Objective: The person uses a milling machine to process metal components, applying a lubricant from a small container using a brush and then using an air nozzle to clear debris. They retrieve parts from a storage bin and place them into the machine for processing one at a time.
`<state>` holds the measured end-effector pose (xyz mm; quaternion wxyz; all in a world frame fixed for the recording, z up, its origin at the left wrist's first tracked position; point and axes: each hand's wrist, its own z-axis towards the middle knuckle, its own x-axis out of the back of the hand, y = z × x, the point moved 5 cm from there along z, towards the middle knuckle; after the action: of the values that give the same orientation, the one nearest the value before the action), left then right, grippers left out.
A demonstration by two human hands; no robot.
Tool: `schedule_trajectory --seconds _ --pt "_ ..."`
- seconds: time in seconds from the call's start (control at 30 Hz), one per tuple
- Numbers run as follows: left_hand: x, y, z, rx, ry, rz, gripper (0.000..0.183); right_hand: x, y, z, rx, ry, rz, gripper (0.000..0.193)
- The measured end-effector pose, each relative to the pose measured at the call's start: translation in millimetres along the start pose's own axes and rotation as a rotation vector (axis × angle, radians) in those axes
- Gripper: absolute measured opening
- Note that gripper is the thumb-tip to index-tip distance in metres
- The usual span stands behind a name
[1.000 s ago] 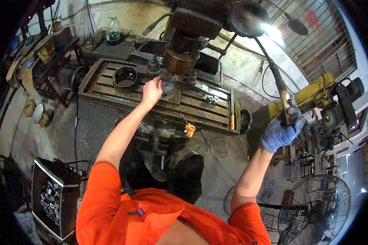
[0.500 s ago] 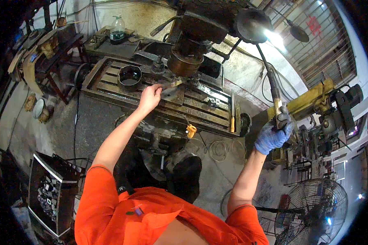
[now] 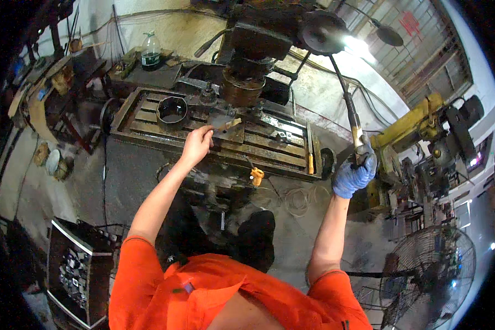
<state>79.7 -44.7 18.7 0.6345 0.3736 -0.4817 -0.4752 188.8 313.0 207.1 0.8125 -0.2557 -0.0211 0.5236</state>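
Two hands are busy: the right hand [image 3: 353, 177], in a blue glove, is closed around the long lever handle [image 3: 351, 118], while the bare left hand [image 3: 197, 144] pinches a small flat metal piece [image 3: 226, 125] lying on the slotted machine table [image 3: 269, 151], beside a dark metal ring [image 3: 172, 111].

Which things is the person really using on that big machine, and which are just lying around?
In use:
- left hand on small flat metal piece
- blue-gloved right hand gripping long metal lever handle
- slotted steel machine table

Lying about:
- dark metal ring
- clear plastic bottle
- round wire-caged fan
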Motion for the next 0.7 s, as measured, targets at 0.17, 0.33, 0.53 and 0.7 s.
schedule_trajectory --seconds 0.17,0.33,0.53,0.7 --pt "2.5 -0.6 3.9 -0.04 -0.035 -0.053 0.026 0.0 -18.4 7.1 0.097 -0.012 -0.576 0.031" --pt "9.0 1.2 9.9 -0.006 -0.065 -0.128 0.025 7.1 -21.6 15.0 -0.147 0.0 -0.33 0.027" --pt "8.8 5.3 14.5 0.079 -0.072 -0.129 0.027 -3.3 -31.5 30.1 -0.21 -0.005 0.052 0.027" --pt "2.2 12.2 12.3 0.087 -0.073 -0.137 0.027 10.5 -13.8 41.7 -0.216 0.079 0.08 0.025"
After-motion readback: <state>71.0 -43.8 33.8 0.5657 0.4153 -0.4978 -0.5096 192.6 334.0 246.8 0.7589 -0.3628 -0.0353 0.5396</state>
